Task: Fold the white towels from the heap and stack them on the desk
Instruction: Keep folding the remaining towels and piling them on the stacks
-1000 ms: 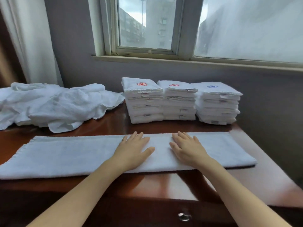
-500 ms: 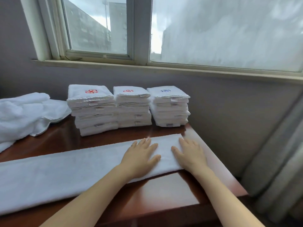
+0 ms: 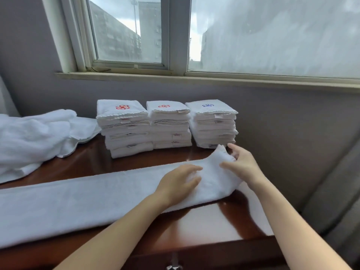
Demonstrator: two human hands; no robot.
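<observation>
A long white towel, folded into a narrow strip, lies across the brown desk. My right hand grips its right end and lifts it off the desk, thumb on top. My left hand rests on the strip just left of that lifted end, fingers bent into the cloth. Three stacks of folded white towels stand side by side at the back by the wall. The loose heap of white towels lies at the back left.
A grey wall and a window sill run behind the stacks. The desk's right edge drops off beside a grey curtain. A metal drawer knob shows at the bottom.
My right hand went from lying flat on the towel to gripping its right end and raising it. My left hand stayed on the strip. The view came closer.
</observation>
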